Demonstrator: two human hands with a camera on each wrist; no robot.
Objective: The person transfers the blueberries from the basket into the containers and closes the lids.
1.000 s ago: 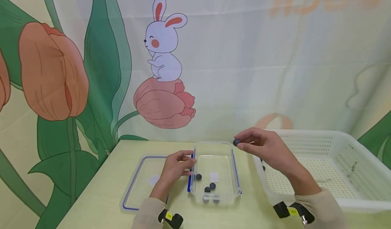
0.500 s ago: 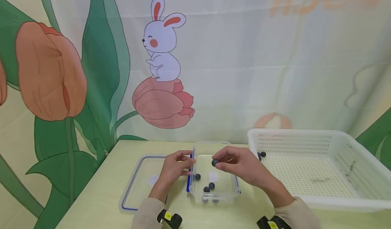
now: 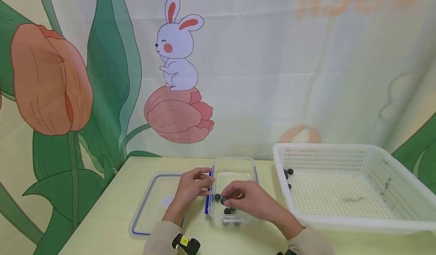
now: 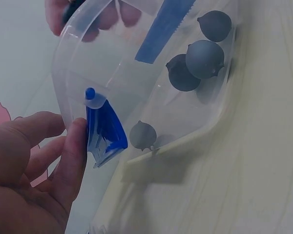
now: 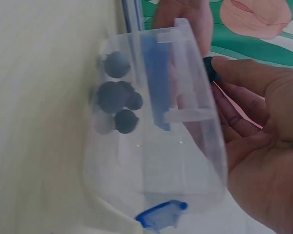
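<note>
My right hand (image 3: 250,200) pinches a dark blueberry (image 3: 223,201) between thumb and fingertips, low over the near part of a clear plastic food container (image 3: 235,159). Several blueberries (image 4: 205,59) lie on the container's floor towards the near end. My left hand (image 3: 191,187) grips the container's left side, fingers at the rim and beside the blue clasp (image 4: 105,131). In the right wrist view the held berry shows just above the far wall. The right hand covers part of the container's right side in the head view.
The container's clear lid (image 3: 143,209) with a blue seal lies flat on the table to the left. At right stands a white perforated basket (image 3: 340,217) with a few blueberries (image 3: 290,171) along its left wall. A printed cloth (image 3: 245,77) hangs behind the table.
My right hand has moved left and down from beside the basket to inside the container's outline, carrying the blueberry. My left hand keeps its hold on the container's side.
</note>
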